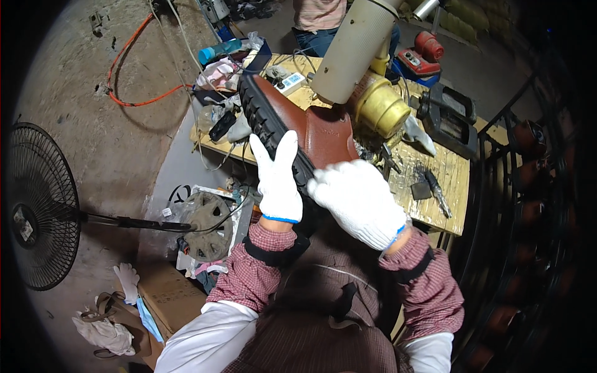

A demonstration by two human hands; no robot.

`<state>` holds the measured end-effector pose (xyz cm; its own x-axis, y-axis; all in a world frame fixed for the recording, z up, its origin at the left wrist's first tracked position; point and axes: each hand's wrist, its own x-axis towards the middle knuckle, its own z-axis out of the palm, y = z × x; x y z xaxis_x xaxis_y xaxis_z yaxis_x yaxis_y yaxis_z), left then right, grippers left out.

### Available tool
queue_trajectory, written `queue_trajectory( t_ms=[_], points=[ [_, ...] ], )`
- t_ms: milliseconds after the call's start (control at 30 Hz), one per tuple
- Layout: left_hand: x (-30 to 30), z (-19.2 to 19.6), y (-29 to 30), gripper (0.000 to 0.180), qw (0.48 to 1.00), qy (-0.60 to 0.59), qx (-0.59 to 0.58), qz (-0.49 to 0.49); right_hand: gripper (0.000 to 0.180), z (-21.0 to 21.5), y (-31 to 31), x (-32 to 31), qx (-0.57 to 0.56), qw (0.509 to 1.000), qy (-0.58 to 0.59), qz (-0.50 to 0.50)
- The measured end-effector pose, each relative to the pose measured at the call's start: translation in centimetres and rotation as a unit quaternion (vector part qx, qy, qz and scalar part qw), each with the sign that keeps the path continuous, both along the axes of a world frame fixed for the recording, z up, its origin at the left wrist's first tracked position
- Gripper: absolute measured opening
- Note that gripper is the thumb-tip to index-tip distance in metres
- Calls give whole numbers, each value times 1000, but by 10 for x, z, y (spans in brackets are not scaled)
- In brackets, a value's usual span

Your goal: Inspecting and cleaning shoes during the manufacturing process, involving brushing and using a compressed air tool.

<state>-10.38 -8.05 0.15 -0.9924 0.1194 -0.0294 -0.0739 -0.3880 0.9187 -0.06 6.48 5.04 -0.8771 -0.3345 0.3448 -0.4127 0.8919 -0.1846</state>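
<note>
I hold a brown leather boot with a black lugged sole in front of me, sole turned to the left. My left hand, in a white knit glove, lies flat against the sole with its fingers spread. Gloved the same way, my right hand wraps around the boot's heel end and upper. The boot's toe points away from me, toward the wooden workbench.
A cream and brass machine hangs over the bench, next to a black vise, small tools and a power strip. A floor fan stands at left. Another person stands beyond the bench. Boots on a dark rack at right.
</note>
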Motion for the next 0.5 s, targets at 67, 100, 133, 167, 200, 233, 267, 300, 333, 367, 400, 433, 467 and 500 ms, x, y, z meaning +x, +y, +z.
queue_trajectory(
  t_ms=[67, 100, 133, 167, 200, 233, 267, 300, 333, 367, 400, 433, 467, 500],
  points=[
    [-5, 5, -6, 91, 1000, 8, -10, 15, 17, -7, 7, 36, 77, 981, -177, 10],
    [-10, 9, -3, 90, 999, 20, -14, 24, 15, -19, 17, 53, 64, 951, -302, 36],
    [-16, 14, -3, 89, 996, 62, -61, 37, 13, -37, 25, 72, 49, 903, -422, 63],
    [-27, 14, 0, 89, 997, 49, -34, 41, 12, -60, 33, 95, -12, 910, -413, 36],
    [-38, 14, 7, 89, 999, 36, -2, 39, 12, -76, 40, 119, -71, 912, -404, 2],
    [-41, 18, 13, 89, 998, 38, -2, 40, 12, -83, 42, 136, -133, 917, -373, -50],
    [-43, 27, 19, 89, 999, 22, 12, 37, 12, -85, 44, 151, -193, 915, -340, -105],
    [-45, 32, 24, 90, 999, 7, 24, 35, 15, -88, 44, 166, -215, 919, -293, -155],
    [-52, 31, 27, 90, 999, 9, 26, 34, 19, -94, 46, 181, -272, 907, -257, -193],
    [-59, 29, 25, 90, 999, -1, 28, 29, 20, -90, 42, 190, -315, 883, -247, -245],
    [-67, 26, 22, 91, 999, -11, 28, 23, 20, -85, 38, 197, -356, 854, -235, -297],
    [-77, 20, 15, 95, 1000, 4, 26, 8, 20, -85, 36, 200, -357, 854, -234, -296],
    [-77, 29, 16, 100, 999, -18, 19, 30, 23, -84, 34, 205, -393, 830, -235, -320],
    [-79, 25, 12, 102, 999, -15, 43, 25, 25, -84, 33, 207, -427, 803, -236, -342]
  ],
)
